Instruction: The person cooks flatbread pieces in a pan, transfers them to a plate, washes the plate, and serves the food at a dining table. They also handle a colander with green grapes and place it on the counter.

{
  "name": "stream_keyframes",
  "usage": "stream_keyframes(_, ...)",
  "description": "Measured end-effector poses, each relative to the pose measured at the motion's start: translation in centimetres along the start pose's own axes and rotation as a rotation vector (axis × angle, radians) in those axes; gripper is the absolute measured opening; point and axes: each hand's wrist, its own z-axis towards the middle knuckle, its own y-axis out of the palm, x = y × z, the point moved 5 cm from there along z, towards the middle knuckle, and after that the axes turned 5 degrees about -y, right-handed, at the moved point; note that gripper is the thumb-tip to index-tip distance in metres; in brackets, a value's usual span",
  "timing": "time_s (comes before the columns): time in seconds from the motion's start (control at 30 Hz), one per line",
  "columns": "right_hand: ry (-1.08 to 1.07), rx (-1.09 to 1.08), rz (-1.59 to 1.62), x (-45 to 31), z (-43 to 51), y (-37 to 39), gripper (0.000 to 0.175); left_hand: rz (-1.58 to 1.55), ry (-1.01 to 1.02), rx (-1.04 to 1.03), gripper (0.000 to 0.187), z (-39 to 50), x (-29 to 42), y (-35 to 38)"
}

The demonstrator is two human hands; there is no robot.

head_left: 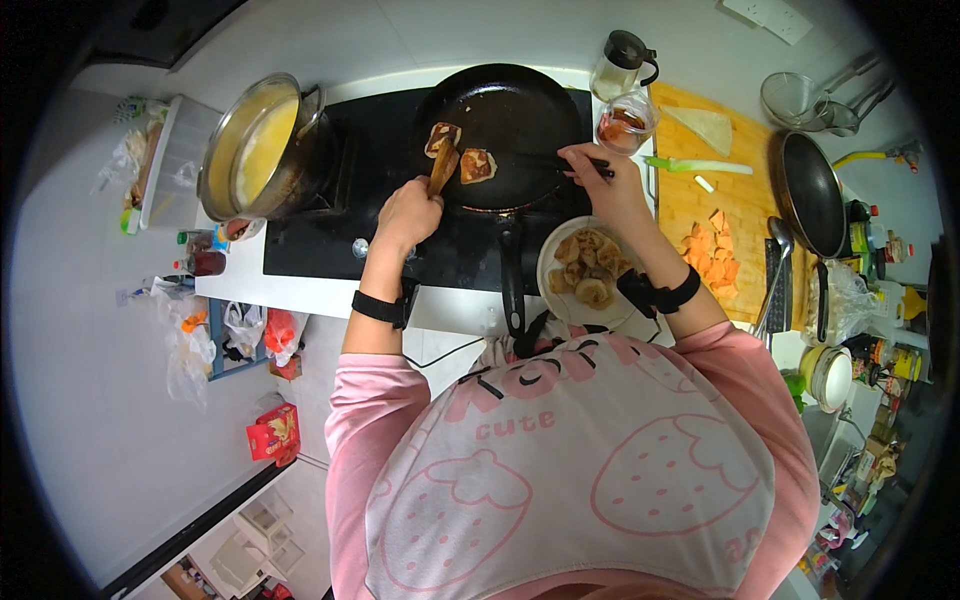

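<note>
My left hand grips a wooden spatula, its blade over the left side of a black frying pan on the hob. One browned, square-looking food piece lies at the spatula's tip, partly covered by it. A second browned piece rests just right of it in the pan. In my right hand, above the pan's right edge, is a thin dark utensil, seemingly chopsticks; its far end is hard to make out against the pan. Below that hand stands a plate of browned pieces.
A large pot with yellowish contents stands left on the black hob. The pan handle points towards me. Right are a glass bowl, a lidded jug and a wooden cutting board with orange chunks and a scallion.
</note>
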Motion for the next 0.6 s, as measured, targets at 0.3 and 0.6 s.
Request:
stream_keyframes(0.3,0.076,0.003,0.328,0.5,-0.5,2.7,0.028,0.04,-0.052,-0.039,0.032,0.0,-0.4,0.9)
stream_keyframes(0.6,0.051,-0.006,0.207,1.2,0.3,1.2,0.027,-0.028,-0.074,-0.094,0.035,0.1,-0.8,0.7)
